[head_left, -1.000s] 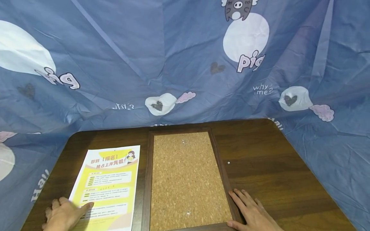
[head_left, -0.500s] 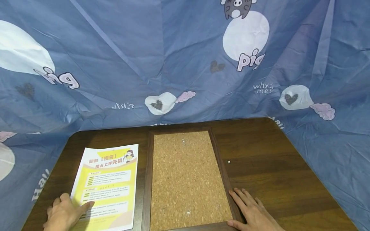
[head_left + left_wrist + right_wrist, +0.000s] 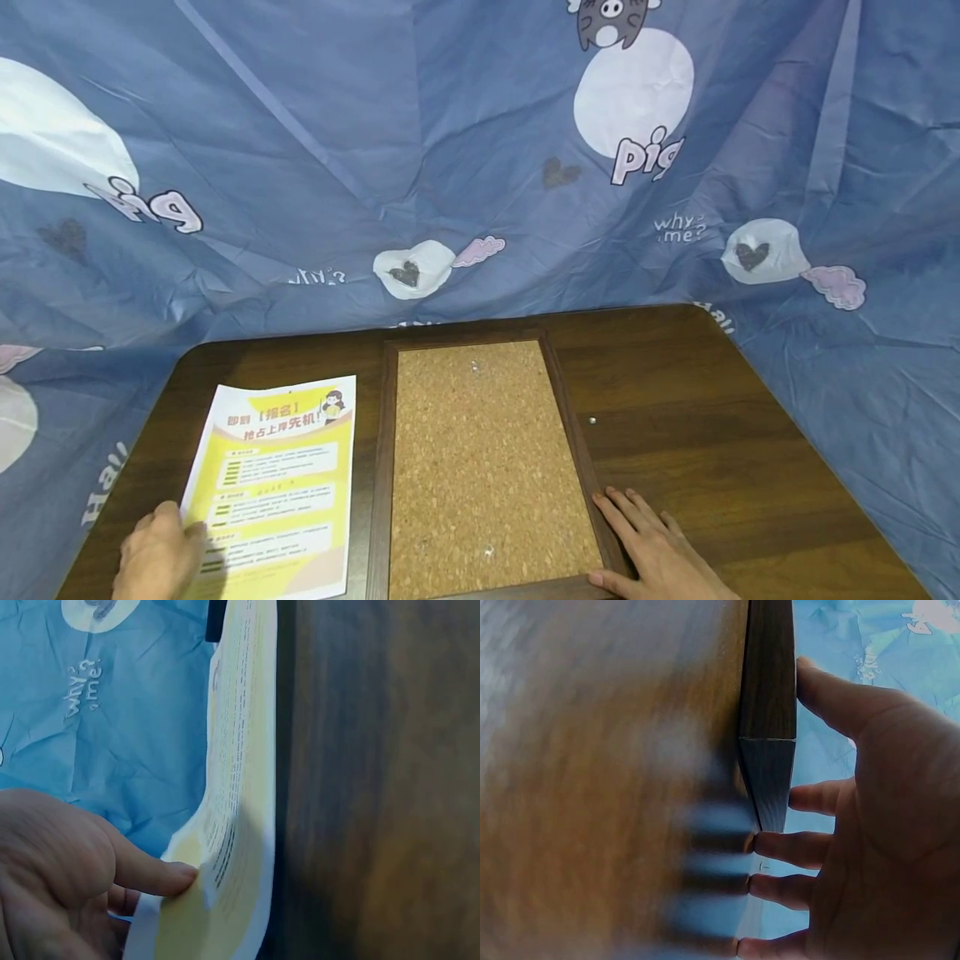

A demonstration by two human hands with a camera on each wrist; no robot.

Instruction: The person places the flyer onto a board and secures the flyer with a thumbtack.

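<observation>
A yellow flyer point(image 3: 277, 492) with a white border lies on the left of a dark wooden table point(image 3: 712, 433). My left hand point(image 3: 157, 558) pinches its lower left edge. In the left wrist view the thumb point(image 3: 150, 874) lies on top of the flyer point(image 3: 240, 787), whose edge is lifted off the wood. A cork board point(image 3: 483, 467) in a dark wooden frame lies in the middle. My right hand point(image 3: 652, 554) rests flat on the table against the frame's lower right corner, fingers straight. In the right wrist view the fingertips point(image 3: 769, 844) touch the frame point(image 3: 769, 712).
A small silvery pin point(image 3: 592, 421) lies on the bare wood right of the board. Two more pins sit on the cork, one near the top point(image 3: 474, 364) and one near the bottom point(image 3: 489, 550). A blue printed cloth point(image 3: 450, 167) hangs behind and around the table.
My left hand's finger has drawn back off the flyer's face, and the hand now grips the sheet's left edge. The right hand has stayed put.
</observation>
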